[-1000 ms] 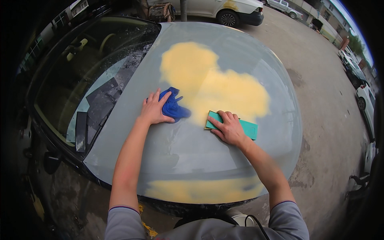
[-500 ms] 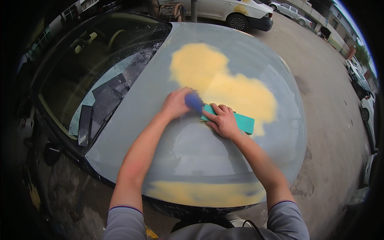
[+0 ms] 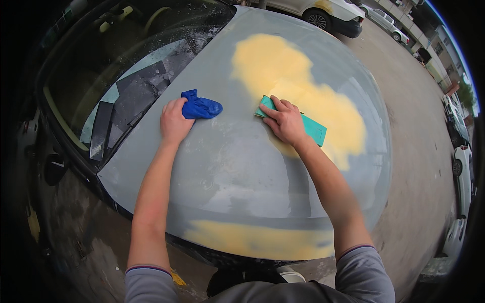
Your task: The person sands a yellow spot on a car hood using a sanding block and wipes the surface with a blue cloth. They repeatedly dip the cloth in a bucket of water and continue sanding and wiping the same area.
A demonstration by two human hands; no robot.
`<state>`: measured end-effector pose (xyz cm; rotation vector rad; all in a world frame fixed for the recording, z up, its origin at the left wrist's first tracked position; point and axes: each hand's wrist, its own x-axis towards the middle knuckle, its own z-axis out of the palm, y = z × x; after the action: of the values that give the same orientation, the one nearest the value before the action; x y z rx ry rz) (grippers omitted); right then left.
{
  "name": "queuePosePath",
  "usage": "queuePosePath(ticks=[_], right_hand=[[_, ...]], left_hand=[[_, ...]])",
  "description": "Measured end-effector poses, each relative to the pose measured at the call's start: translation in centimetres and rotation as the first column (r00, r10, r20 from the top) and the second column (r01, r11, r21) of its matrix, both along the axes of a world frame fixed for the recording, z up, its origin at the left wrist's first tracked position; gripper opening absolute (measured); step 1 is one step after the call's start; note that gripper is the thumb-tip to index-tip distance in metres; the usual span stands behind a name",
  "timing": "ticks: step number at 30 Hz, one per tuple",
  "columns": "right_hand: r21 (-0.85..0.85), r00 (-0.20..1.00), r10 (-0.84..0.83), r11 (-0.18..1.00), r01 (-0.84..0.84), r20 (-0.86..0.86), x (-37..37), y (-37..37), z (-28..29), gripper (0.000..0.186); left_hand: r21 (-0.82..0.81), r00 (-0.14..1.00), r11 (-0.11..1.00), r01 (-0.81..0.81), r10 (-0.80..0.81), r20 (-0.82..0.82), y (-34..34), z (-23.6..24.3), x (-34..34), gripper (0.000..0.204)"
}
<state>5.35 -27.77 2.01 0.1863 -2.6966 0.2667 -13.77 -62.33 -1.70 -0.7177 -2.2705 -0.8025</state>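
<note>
A grey car hood (image 3: 227, 156) with yellow filler patches (image 3: 323, 116) spreads out before me. My left hand (image 3: 175, 121) is closed on a crumpled blue cloth (image 3: 201, 107), resting on the hood toward the windshield. My right hand (image 3: 287, 121) grips a green sanding block (image 3: 314, 130), its fingers over the top. The block lies across the lower left border of the large yellow patch. What is on the block's underside is hidden.
Dark sheets (image 3: 139, 111) lie on the windshield (image 3: 116, 65) at the left. A second yellow strip (image 3: 252, 240) runs along the hood's near edge. Beyond the hood stands a white car (image 3: 323, 12); more cars (image 3: 462, 166) are parked along the right.
My left hand has carried the blue cloth left, away from the sanding block. My right hand and the block have shifted slightly up in view, and the view itself has moved.
</note>
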Motion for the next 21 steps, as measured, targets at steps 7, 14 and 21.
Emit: queuePosePath(ticks=[7, 14, 21], right_hand=[[0.015, 0.979, 0.203, 0.979, -0.203, -0.014, 8.7, -3.3, -1.7, 0.049], [0.024, 0.992, 0.121, 0.992, -0.120, -0.032, -3.9, -1.5, -0.8, 0.044], [0.066, 0.974, 0.220, 0.973, -0.222, 0.048, 7.7, -1.9, -1.8, 0.055]], left_hand=[[-0.055, 0.997, 0.996, -0.068, 0.066, -0.037, -7.4, -2.6, -1.0, 0.059], [-0.018, 0.999, 0.999, -0.034, 0.033, -0.033, -4.6, -2.7, -1.5, 0.063], [-0.044, 0.997, 0.996, -0.076, 0.077, 0.003, -7.4, -2.3, -1.3, 0.062]])
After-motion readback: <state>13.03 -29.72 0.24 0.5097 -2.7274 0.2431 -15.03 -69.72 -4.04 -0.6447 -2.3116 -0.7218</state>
